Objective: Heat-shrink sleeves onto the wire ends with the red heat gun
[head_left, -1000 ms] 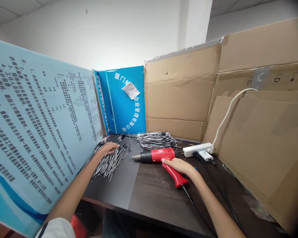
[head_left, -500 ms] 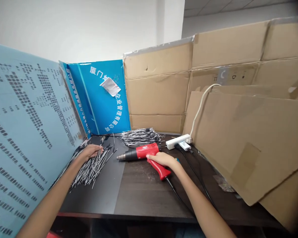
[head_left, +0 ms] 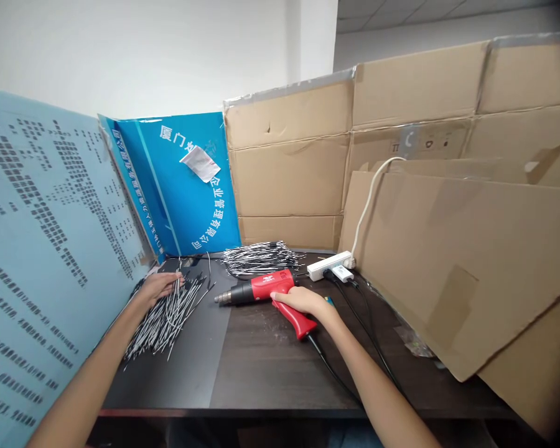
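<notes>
So, your right hand [head_left: 303, 302] is wrapped around the red handle of the heat gun [head_left: 266, 287], which lies on its side on the dark table [head_left: 261, 367] with the nozzle pointing left. Your left hand [head_left: 156, 286] lies open, palm down, on the loose pile of thin wires [head_left: 163, 320] right beside the blue printed board [head_left: 42, 249]. Another wire bundle [head_left: 256, 257] sits just behind the gun. The white power strip [head_left: 329, 265] is near it on the right, up against the cardboard [head_left: 448, 249].
</notes>
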`<state>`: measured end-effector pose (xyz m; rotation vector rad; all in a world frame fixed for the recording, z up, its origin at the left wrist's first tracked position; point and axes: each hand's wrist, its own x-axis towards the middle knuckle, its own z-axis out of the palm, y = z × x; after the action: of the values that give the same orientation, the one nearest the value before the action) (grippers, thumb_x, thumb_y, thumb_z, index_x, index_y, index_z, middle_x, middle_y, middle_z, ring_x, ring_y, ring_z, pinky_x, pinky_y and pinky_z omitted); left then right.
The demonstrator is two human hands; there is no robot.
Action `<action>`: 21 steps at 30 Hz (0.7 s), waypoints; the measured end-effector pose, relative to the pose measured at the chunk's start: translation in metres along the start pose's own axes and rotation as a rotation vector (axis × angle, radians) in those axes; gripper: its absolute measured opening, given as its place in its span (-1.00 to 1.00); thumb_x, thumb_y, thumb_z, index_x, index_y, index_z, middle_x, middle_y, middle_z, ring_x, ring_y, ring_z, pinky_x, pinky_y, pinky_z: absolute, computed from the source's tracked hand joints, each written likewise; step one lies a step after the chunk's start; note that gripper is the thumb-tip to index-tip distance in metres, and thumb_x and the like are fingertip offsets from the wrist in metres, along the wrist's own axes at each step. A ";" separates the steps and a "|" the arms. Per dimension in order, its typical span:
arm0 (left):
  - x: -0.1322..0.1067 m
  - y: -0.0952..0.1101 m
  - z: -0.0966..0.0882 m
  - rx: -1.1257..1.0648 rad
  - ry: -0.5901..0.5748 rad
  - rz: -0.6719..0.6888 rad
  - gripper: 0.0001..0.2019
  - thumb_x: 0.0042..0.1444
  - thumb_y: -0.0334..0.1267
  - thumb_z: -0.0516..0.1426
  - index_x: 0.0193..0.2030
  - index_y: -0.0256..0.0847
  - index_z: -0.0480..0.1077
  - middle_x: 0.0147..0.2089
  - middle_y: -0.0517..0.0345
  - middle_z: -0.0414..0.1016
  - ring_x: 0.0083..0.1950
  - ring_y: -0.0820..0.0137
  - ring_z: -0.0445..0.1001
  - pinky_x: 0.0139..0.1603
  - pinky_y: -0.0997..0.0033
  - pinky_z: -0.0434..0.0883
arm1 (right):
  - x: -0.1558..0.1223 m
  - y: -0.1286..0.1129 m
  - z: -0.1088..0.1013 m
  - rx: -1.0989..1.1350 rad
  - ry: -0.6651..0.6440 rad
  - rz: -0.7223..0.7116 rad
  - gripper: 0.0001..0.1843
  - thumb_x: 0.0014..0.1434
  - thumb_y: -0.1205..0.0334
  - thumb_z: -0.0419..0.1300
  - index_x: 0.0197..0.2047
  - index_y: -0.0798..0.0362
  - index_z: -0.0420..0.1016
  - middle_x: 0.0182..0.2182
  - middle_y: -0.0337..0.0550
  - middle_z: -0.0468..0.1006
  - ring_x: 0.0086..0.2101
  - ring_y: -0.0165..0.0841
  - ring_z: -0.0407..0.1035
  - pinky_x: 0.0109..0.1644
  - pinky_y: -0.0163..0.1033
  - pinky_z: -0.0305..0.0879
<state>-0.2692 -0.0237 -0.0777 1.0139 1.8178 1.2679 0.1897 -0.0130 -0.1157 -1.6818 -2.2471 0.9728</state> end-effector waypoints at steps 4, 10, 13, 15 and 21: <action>0.006 -0.005 -0.008 -0.055 -0.079 -0.050 -0.55 -0.17 -0.20 0.44 -0.13 -0.38 0.56 -0.12 -0.15 0.65 -0.13 0.28 0.63 -0.26 0.53 0.52 | -0.001 0.000 0.001 0.007 0.009 0.008 -0.09 0.07 -0.58 -0.05 -0.18 0.13 0.62 -0.19 0.14 0.67 -0.23 -0.03 0.56 -0.25 -0.18 0.31; 0.003 -0.011 -0.004 -0.049 -0.032 0.009 -0.56 -0.22 -0.18 0.46 -0.18 -0.36 0.57 -0.17 -0.14 0.66 -0.17 0.27 0.63 -0.29 0.51 0.52 | -0.002 -0.001 0.001 0.012 0.016 0.016 -0.11 0.07 -0.57 -0.02 -0.15 0.13 0.61 -0.14 0.15 0.66 -0.26 -0.04 0.56 -0.30 -0.18 0.30; 0.003 -0.015 0.001 -0.039 0.008 0.062 -0.59 -0.27 -0.14 0.45 -0.27 -0.35 0.58 -0.27 -0.09 0.66 -0.28 0.30 0.61 -0.41 0.54 0.46 | -0.004 -0.001 0.000 0.014 0.022 0.016 -0.12 0.07 -0.56 -0.01 -0.13 0.12 0.61 -0.12 0.14 0.65 -0.24 -0.05 0.55 -0.30 -0.19 0.29; 0.005 -0.018 0.003 -0.038 0.049 0.087 -0.59 -0.28 -0.12 0.44 -0.30 -0.35 0.59 -0.33 -0.06 0.65 -0.36 0.34 0.57 -0.50 0.57 0.39 | -0.005 -0.002 -0.001 0.012 0.023 0.014 -0.13 0.08 -0.55 -0.01 -0.16 0.12 0.61 -0.12 0.13 0.65 -0.25 -0.06 0.55 -0.28 -0.20 0.29; 0.009 -0.032 0.004 -0.054 0.131 0.101 -0.60 -0.28 -0.10 0.40 -0.29 -0.31 0.60 -0.27 -0.07 0.66 -0.28 0.29 0.59 -0.44 0.53 0.42 | -0.006 -0.003 -0.001 -0.017 0.021 0.008 -0.10 0.09 -0.56 -0.05 -0.17 0.15 0.61 -0.11 0.18 0.64 -0.22 -0.03 0.55 -0.25 -0.18 0.29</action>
<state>-0.2772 -0.0209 -0.1103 1.0250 1.8392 1.4671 0.1898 -0.0184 -0.1115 -1.7008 -2.2439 0.9362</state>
